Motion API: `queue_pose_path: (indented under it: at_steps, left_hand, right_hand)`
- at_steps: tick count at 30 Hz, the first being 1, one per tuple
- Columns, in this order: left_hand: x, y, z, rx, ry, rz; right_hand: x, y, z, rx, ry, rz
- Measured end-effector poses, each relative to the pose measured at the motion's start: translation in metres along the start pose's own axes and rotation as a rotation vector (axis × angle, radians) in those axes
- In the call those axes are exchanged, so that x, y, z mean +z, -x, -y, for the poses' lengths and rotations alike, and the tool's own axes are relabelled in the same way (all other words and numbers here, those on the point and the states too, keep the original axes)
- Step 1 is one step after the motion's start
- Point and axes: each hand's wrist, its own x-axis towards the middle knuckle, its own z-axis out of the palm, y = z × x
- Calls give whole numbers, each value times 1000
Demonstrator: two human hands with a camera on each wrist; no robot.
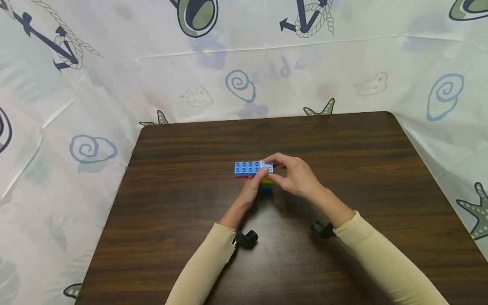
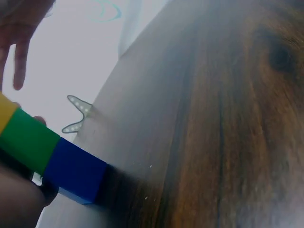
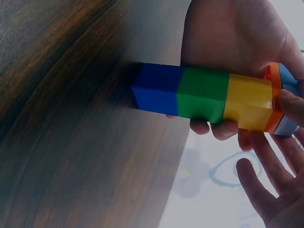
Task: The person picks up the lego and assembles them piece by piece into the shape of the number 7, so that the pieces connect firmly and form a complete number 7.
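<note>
A tower of toy building bricks (image 3: 204, 92) stands upright at the table's middle. It has a dark blue brick (image 2: 76, 168) at the bottom, then a green brick (image 3: 202, 92), a yellow brick (image 3: 249, 99) and an orange layer. Across the top lies a long light blue studded brick (image 1: 245, 168) reaching out to the left, with a paler blue brick (image 1: 270, 166) at its right end. My left hand (image 1: 249, 190) grips the tower, fingers wrapped behind it, thumb up by the top. My right hand (image 1: 299, 176) pinches the paler brick between thumb and fingers.
The dark wood-grain table (image 1: 183, 237) extends on all sides of the tower. Behind and beside it hangs a white curtain (image 1: 160, 76) printed with anchors, shells and starfish. Black wrist devices (image 1: 247, 239) sit at both sleeve cuffs.
</note>
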Motion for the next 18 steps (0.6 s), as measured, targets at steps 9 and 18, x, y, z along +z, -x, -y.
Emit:
queue_pose_path:
  at_steps: [9, 18]
  left_hand:
    - [0, -2, -2, -13, -72, 29]
    - [0, -2, -6, 38, -136, 63]
  right_hand:
    - [-1, -2, 1, 9, -42, 25]
    - [-1, -1, 1, 15, -47, 29]
